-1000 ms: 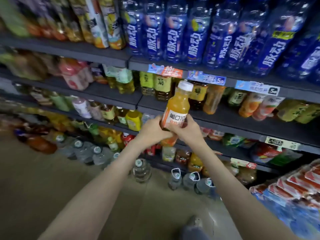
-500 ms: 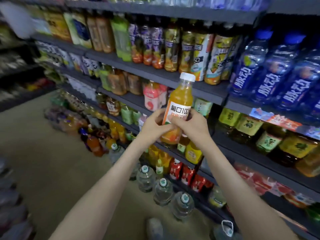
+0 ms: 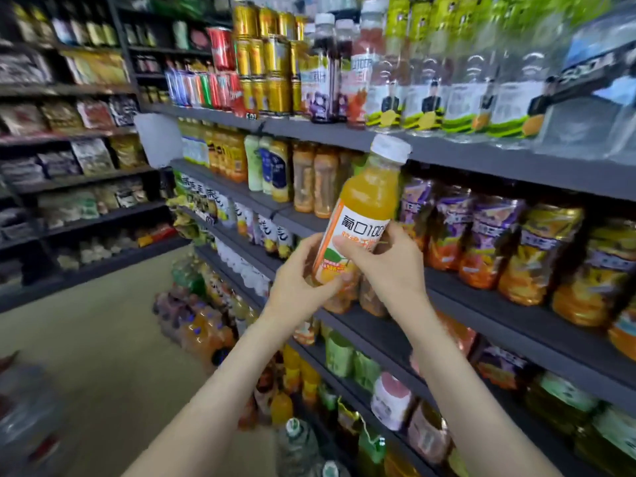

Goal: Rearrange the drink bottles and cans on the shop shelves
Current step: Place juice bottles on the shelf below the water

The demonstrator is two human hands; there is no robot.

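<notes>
Holding orange juice bottle [image 3: 361, 215] up w/ both hands, in mid-air in front of middle shelf [image 3: 488, 304], tilted w/ top leaning right; cupping lower body and base w/ left hand [image 3: 303, 280], fingers curled round; wrapping right hand [image 3: 389, 266] round the lower label area from the right, thumb across the front; no free hand.

Judging handling: prob. full, so fairly heavy for its size yet manageable one-handed; looks like semi-stiff plastic, likely giving a bit under a hard squeeze; not fragile, but apt to dent or roll if dropped; smooth wrap label [image 3: 354, 235], poss. slippery, so best gripped mid-body, round label or just below the shoulder; better not carried by white cap [image 3: 390, 149] alone.

Re containers: sealed, cap on, filled w/ cloudy orange-yellow liquid nearly to the neck; backed on same shelf by purple-and-gold-labelled bottles [image 3: 447, 228] of orange drink, packed side by side; further left, amber bottles [image 3: 313, 180], tea-like; one level up, gold cans [image 3: 272, 74] stacked beside red cans [image 3: 220, 49], then dark juice bottles [image 3: 327, 63], then clear bottles [image 3: 464, 80] w/ green-yellow labels, seemingly pale or colourless inside; lower down, green and yellow bottles, too blurred to read; at floor level, large water bottles [image 3: 296, 438], caps on.
</notes>
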